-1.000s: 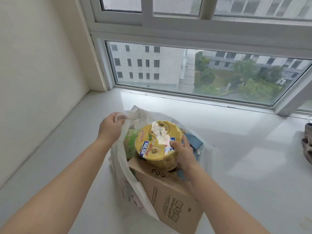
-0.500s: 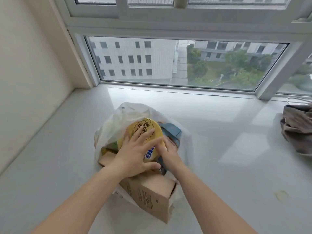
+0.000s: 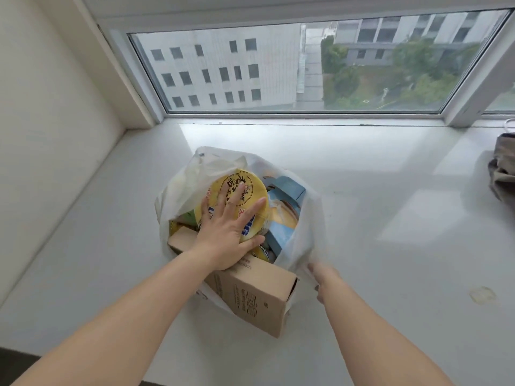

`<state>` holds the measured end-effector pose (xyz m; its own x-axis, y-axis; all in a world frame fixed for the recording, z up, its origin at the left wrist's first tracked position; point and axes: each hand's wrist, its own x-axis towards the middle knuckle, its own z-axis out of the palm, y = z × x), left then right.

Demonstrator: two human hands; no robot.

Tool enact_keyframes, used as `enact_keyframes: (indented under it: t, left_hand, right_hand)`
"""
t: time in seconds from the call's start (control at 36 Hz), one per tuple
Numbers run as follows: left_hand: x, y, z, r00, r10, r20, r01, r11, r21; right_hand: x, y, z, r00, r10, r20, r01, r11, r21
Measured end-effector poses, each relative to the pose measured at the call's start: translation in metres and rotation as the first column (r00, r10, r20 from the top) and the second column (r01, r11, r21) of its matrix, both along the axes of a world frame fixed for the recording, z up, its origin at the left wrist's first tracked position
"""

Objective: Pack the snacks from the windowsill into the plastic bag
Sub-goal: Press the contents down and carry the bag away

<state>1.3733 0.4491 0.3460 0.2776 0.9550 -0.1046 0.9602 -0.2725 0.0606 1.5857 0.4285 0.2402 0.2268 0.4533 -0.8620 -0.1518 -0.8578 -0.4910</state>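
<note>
My left hand [image 3: 227, 234] lies flat, fingers straight, pressing the yellow noodle bowl [image 3: 237, 196] down into the plastic bag [image 3: 302, 240] on the windowsill [image 3: 390, 190]. The cardboard box [image 3: 250, 291] juts out of the bag's near side. My right hand [image 3: 323, 277] pinches the bag's near-right edge. I judge this the settling step; next, pull the bag mouth up around the box

The left hand [image 3: 227, 235] lies flat with fingers spread wide, while the right hand [image 3: 320, 277] is curled, pinching, and both arms reach forward
</note>
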Motion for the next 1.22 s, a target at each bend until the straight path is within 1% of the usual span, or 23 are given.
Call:
enact_keyframes:
  t: [0.08, 0.17, 0.22, 0.28, 0.33, 0.39, 0.44, 0.47, 0.5, 0.56, 0.58, 0.64, 0.69, 0.72, 0.75, 0.78, 0.83, 0.89, 0.94, 1.0, 1.08, 1.17, 1.22]
  left_hand:
    - [0.005, 0.001, -0.001, 1.000, 0.022, -0.011, -0.022, 1.000, -0.013]
    - [0.007, 0.004, -0.001, 0.999, 0.048, 0.020, -0.048, 0.999, -0.015]
    - [0.007, 0.007, 0.000, 0.997, 0.059, 0.039, -0.059, 0.998, -0.017]
    - [0.008, 0.012, 0.004, 0.996, 0.075, 0.052, -0.072, 0.996, -0.042]
    - [0.011, 0.012, 0.010, 0.997, 0.050, 0.052, -0.047, 0.997, -0.054]
    - [0.015, 0.005, 0.018, 0.996, -0.082, 0.041, 0.081, 0.997, 0.003]
    - [0.021, -0.007, 0.027, 0.952, -0.302, 0.047, 0.298, 0.952, 0.068]
    - [0.024, -0.014, 0.031, 0.918, -0.394, 0.043, 0.392, 0.918, 0.053]
    - [0.027, -0.019, 0.036, 0.887, -0.461, 0.033, 0.461, 0.887, -0.010]
    - [0.033, -0.026, 0.043, 0.861, -0.508, 0.006, 0.502, 0.848, -0.169]
    - [0.034, -0.027, 0.044, 0.864, -0.503, 0.005, 0.493, 0.845, -0.205]
    - [0.035, -0.023, 0.049, 0.901, -0.432, 0.040, 0.432, 0.884, -0.180]
    - [0.029, -0.016, 0.057, 0.952, -0.247, 0.182, 0.274, 0.951, -0.141]
    - [0.023, -0.012, 0.060, 0.953, -0.125, 0.274, 0.171, 0.974, -0.150]
    - [0.017, -0.007, 0.061, 0.934, -0.024, 0.358, 0.079, 0.987, -0.140]
    - [0.012, -0.001, 0.060, 0.902, 0.037, 0.431, 0.004, 0.996, -0.093]
    - [0.005, 0.009, 0.057, 0.862, 0.094, 0.498, -0.124, 0.992, 0.026]
    - [0.003, 0.021, 0.051, 0.877, 0.156, 0.454, -0.211, 0.975, 0.072]
    - [0.006, 0.032, 0.049, 0.896, 0.170, 0.410, -0.209, 0.976, 0.052]
    - [0.013, 0.039, 0.050, 0.922, 0.141, 0.361, -0.145, 0.989, -0.016]
    - [0.028, 0.043, 0.052, 0.989, 0.028, 0.146, -0.006, 0.988, -0.153]
    - [0.039, 0.042, 0.062, 0.997, -0.078, 0.023, 0.081, 0.979, -0.189]
    - [0.047, 0.032, 0.065, 0.986, -0.167, -0.024, 0.160, 0.969, -0.188]
  right_hand:
    - [0.000, 0.001, 0.010, 0.957, -0.256, -0.137, 0.263, 0.964, 0.038]
    - [0.007, 0.009, 0.025, 0.881, -0.386, -0.273, 0.424, 0.901, 0.093]
    - [0.011, 0.009, 0.039, 0.882, -0.343, -0.324, 0.400, 0.907, 0.128]
    - [0.014, 0.006, 0.050, 0.912, -0.255, -0.321, 0.320, 0.932, 0.170]
    - [0.017, 0.003, 0.058, 0.935, -0.201, -0.292, 0.268, 0.940, 0.210]
    - [0.022, -0.001, 0.066, 0.942, -0.180, -0.283, 0.251, 0.938, 0.239]
    - [0.027, -0.004, 0.073, 0.941, -0.189, -0.281, 0.264, 0.929, 0.258]
    - [0.029, -0.006, 0.076, 0.946, -0.183, -0.269, 0.255, 0.929, 0.267]
    - [0.031, -0.007, 0.079, 0.952, -0.173, -0.254, 0.242, 0.930, 0.276]
    - [0.034, -0.009, 0.082, 0.957, -0.161, -0.239, 0.229, 0.930, 0.288]
    - [0.035, -0.009, 0.083, 0.959, -0.161, -0.234, 0.227, 0.928, 0.295]
    - [0.039, -0.010, 0.088, 0.968, -0.143, -0.206, 0.204, 0.929, 0.310]
    - [0.046, -0.010, 0.094, 0.984, -0.111, -0.140, 0.152, 0.934, 0.325]
    - [0.051, -0.011, 0.098, 0.991, -0.090, -0.097, 0.117, 0.937, 0.330]
    - [0.057, -0.012, 0.102, 0.996, -0.065, -0.058, 0.081, 0.939, 0.335]
    - [0.062, -0.013, 0.107, 0.999, -0.037, -0.032, 0.045, 0.941, 0.337]
    - [0.069, -0.016, 0.117, 1.000, 0.020, -0.021, -0.012, 0.942, 0.336]
    - [0.069, -0.019, 0.130, 0.996, 0.086, -0.009, -0.078, 0.936, 0.342]
    - [0.065, -0.020, 0.146, 0.988, 0.148, 0.036, -0.151, 0.918, 0.368]
    - [0.059, -0.019, 0.163, 0.983, 0.160, 0.088, -0.182, 0.891, 0.416]
    - [0.053, -0.012, 0.184, 0.978, 0.091, 0.189, -0.181, 0.818, 0.546]
    - [0.048, 0.002, 0.201, 0.946, 0.025, 0.324, -0.234, 0.744, 0.625]
    - [0.046, 0.014, 0.214, 0.931, -0.038, 0.364, -0.230, 0.713, 0.662]
